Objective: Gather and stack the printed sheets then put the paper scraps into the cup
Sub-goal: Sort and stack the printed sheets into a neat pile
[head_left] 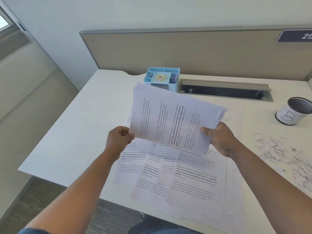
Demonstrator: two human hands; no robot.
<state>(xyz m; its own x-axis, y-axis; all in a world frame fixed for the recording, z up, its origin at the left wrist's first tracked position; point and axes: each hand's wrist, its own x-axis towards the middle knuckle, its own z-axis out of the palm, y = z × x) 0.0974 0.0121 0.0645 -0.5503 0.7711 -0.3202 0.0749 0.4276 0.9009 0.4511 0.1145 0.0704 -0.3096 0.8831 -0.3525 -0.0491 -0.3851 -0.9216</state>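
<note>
I read "Village life is a peaceful, close-knit…" on the printed sheets (194, 179) — a handwritten "B" on the cup (293, 114) — "21" on the partition sign (297, 35).

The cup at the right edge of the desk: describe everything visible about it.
The cup is a dark mesh cylinder, seemingly metal, wrapped in a white paper label with a handwritten "B". It stands upright on the white desk, partly cut off by the frame's right edge. Nothing shows inside, neither hand touches it, and the paper scraps lie apart, nearer the person.
</note>
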